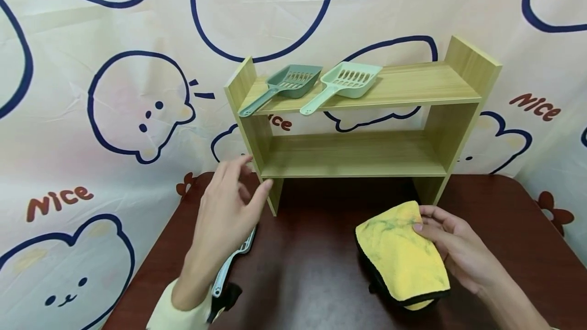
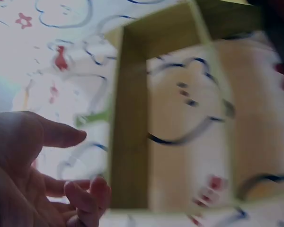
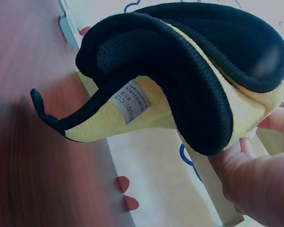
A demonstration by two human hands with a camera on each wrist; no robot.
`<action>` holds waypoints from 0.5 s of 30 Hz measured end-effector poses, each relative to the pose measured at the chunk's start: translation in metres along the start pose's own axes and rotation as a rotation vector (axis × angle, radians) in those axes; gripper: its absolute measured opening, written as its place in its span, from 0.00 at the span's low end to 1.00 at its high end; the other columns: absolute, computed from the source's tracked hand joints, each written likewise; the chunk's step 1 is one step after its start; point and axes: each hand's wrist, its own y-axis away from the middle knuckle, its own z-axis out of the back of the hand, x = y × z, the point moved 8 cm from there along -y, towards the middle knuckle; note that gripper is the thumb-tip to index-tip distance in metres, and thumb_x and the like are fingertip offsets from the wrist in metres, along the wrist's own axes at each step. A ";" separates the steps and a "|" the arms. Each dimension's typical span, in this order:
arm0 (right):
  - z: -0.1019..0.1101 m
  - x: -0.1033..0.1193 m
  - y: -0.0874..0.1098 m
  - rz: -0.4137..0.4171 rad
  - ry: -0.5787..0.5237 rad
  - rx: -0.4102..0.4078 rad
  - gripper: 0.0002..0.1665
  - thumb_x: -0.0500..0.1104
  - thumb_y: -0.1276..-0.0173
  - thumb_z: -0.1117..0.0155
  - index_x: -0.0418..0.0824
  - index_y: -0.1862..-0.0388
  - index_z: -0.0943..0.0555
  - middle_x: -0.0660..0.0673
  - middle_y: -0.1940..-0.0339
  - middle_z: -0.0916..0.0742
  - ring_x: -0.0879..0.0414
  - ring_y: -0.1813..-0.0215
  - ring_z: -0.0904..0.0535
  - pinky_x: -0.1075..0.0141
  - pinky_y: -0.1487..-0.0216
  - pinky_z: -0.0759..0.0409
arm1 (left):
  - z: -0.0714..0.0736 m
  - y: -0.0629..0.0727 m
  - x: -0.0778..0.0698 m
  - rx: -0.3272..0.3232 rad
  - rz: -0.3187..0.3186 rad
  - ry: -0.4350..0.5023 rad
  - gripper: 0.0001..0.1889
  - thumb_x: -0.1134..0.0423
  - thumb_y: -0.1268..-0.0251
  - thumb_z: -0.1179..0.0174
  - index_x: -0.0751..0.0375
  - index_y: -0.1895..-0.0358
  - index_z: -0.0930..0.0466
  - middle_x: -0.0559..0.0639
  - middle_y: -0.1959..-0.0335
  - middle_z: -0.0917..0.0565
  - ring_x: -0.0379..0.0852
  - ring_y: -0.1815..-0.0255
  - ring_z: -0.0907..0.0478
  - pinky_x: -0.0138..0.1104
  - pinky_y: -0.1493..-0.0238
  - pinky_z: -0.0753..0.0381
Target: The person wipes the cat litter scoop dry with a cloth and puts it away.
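Observation:
My right hand (image 1: 458,248) pinches the edge of a folded yellow towel (image 1: 403,253) with black edging, held over the front right of the table. In the right wrist view the towel (image 3: 203,80) hangs in loops, with a white printed label (image 3: 131,103) on it. My left hand (image 1: 224,213) is raised near the shelf's lower left side, fingers loosely bent and thumb apart, holding nothing. Below it a pale blue slotted scoop (image 1: 227,267) lies on the table, partly hidden by the hand and wrist.
A two-tier wooden shelf (image 1: 353,169) stands at the back of the dark red table (image 1: 302,279). On its top board a dark green scoop (image 1: 281,87) and a light green scoop (image 1: 337,87) lie side by side, handles overhanging the front edge. A cartoon-printed cloth (image 1: 151,177) hangs behind.

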 end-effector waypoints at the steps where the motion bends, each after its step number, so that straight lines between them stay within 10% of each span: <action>1: 0.001 0.000 0.001 0.002 -0.001 -0.001 0.17 0.35 0.13 0.50 0.45 0.31 0.27 0.49 0.44 0.10 0.55 0.50 0.09 0.57 0.57 0.09 | -0.004 0.005 0.013 0.010 0.012 -0.006 0.29 0.54 0.26 0.31 0.56 0.27 0.25 0.52 0.45 0.18 0.45 0.66 0.21 0.40 0.61 0.25; 10: 0.009 -0.002 0.004 -0.004 0.006 -0.012 0.17 0.35 0.13 0.50 0.46 0.32 0.26 0.50 0.46 0.10 0.56 0.51 0.09 0.57 0.58 0.09 | -0.044 0.052 0.131 0.220 0.189 -0.047 0.26 0.52 0.23 0.32 0.58 0.29 0.22 0.53 0.49 0.15 0.41 0.64 0.24 0.34 0.66 0.26; 15: 0.012 -0.002 0.005 -0.007 0.009 -0.024 0.17 0.35 0.13 0.50 0.46 0.32 0.26 0.51 0.47 0.10 0.57 0.52 0.09 0.58 0.59 0.09 | -0.061 0.076 0.173 0.331 0.292 -0.084 0.29 0.50 0.25 0.31 0.65 0.30 0.23 0.54 0.51 0.15 0.40 0.64 0.23 0.34 0.66 0.25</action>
